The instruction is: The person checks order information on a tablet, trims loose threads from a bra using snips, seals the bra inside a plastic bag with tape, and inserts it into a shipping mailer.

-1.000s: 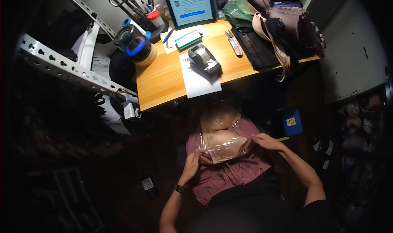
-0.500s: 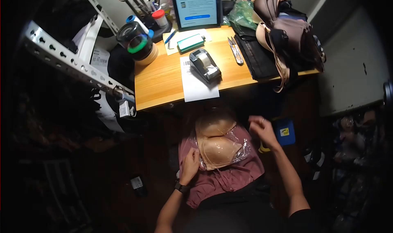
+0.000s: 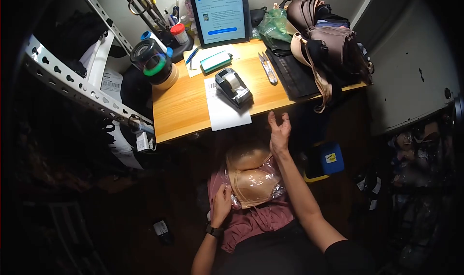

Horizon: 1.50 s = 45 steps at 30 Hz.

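Note:
A beige bra [image 3: 253, 184] in a clear plastic bag lies across my lap, over mauve cloth [image 3: 258, 222]. My left hand [image 3: 223, 202] pinches the bag's left edge. Past the bag's far right side, my right hand [image 3: 280, 130] is raised by the table's front edge, thumb and fingers apart and nothing between them. Nearest it on the table are a black tape dispenser [image 3: 234, 88], a white printed sheet [image 3: 227, 119] that overhangs the edge, and thread snips [image 3: 268, 70].
On the wooden table [image 3: 179, 113] stand a lit tablet [image 3: 220, 14], a teal-and-white box [image 3: 216, 62], a dark round jar [image 3: 150, 62] and a pile of bras [image 3: 333, 38]. A metal shelf frame [image 3: 87, 91] is at left. A blue bin [image 3: 332, 159] sits at lower right.
My right hand has moved left and forward, from beside the bag to the table's front edge. My left hand still holds the bag. The view has shifted slightly.

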### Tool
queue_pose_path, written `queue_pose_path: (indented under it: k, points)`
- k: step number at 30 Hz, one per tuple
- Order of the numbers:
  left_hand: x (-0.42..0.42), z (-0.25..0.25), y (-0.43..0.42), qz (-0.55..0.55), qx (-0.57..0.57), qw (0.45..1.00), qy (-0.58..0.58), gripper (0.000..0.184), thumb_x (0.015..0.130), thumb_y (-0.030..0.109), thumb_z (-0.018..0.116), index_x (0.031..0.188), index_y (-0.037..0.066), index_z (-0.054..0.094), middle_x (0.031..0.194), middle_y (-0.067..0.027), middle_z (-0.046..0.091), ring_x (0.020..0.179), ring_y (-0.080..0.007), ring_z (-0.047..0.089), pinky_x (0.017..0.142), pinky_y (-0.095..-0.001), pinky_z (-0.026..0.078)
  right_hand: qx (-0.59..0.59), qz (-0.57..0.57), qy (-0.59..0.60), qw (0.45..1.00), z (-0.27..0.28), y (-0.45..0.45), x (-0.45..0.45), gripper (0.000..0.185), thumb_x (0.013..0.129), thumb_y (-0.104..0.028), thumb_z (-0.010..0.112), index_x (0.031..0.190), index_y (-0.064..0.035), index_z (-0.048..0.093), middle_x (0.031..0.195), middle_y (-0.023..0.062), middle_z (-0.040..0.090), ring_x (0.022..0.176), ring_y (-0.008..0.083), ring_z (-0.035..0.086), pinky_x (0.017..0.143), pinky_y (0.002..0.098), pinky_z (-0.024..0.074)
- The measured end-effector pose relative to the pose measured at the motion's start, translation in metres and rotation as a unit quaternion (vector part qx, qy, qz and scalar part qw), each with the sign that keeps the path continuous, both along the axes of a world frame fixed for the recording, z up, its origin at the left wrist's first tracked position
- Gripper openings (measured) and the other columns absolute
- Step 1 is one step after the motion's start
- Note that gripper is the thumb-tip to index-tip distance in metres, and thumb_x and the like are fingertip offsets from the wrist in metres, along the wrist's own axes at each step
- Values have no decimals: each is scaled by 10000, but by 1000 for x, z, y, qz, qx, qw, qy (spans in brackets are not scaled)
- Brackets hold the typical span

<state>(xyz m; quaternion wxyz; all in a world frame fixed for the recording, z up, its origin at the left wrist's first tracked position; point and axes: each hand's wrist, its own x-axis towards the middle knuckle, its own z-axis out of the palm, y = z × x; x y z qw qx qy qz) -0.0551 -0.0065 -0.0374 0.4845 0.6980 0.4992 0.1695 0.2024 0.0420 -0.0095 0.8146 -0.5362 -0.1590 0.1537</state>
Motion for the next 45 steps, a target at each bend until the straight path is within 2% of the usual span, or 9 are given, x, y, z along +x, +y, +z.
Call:
queue_pose_path:
  k: [12,14,16,21,26,34,38,41,45]
  points:
    - [2,5,1,54,-6,998,-22,293,949,253,439,817,-4,486,543,-162,512,462,-247,575,439,-365,390,-229,189,-101,950,77,-30,-24,117,803,-103,675,785,-2,618,681,62,624,555,85,570,483,204,437]
    - [3,8,1,65,-158,984,-46,278,950,243,432,829,-3,485,547,-167,533,454,-245,587,422,-363,396,-193,479,-331,790,77,-30,-38,183,782,-193,695,808,-22,637,707,91,644,641,164,628,560,282,481]
    - [2,-8,-1,50,-101,993,-15,258,951,231,422,853,2,490,561,-170,555,444,-238,587,418,-354,417,-283,691,-439,499,75,-12,-49,231,780,-285,678,822,-60,642,699,116,633,689,261,633,599,379,484]
    - [-1,-16,-7,57,-37,998,15,259,950,252,401,889,29,519,593,-187,565,543,-325,608,494,-418,432,-328,673,-592,300,-29,23,-85,449,646,-469,735,837,-75,635,773,146,642,776,334,631,685,429,502]
    - [-2,7,-7,39,-14,995,94,277,943,270,420,913,40,573,690,-177,607,713,-328,632,583,-396,451,-386,648,-548,362,-19,18,-75,647,504,-490,810,914,-50,574,964,158,587,944,331,589,788,432,479]
    - [-10,7,1,-29,16,992,125,202,930,203,489,983,21,561,690,-125,612,599,-133,623,532,-288,462,-380,485,-560,555,7,-8,-37,308,704,-126,636,991,-51,553,861,177,596,813,366,603,678,442,494]
    - [-25,18,1,74,-125,987,-73,346,852,141,640,1116,-17,481,746,-50,611,724,-89,604,609,-221,493,-268,476,-469,694,45,-25,-7,285,756,-209,681,948,-30,572,796,144,595,725,305,608,632,391,482]
    - [-36,23,11,110,-148,965,-186,462,795,136,710,1164,-5,471,1117,-88,505,939,-129,561,686,-231,513,-226,545,-316,743,88,-32,5,210,788,-171,670,912,-17,601,742,109,597,641,193,579,586,312,453]
    - [-5,69,57,52,239,968,-59,656,711,109,754,1251,-13,402,1206,-178,456,1142,-288,457,974,-359,377,-181,348,-241,888,107,-20,8,183,868,-106,598,1040,-48,624,749,-35,522,656,48,457,585,184,379]
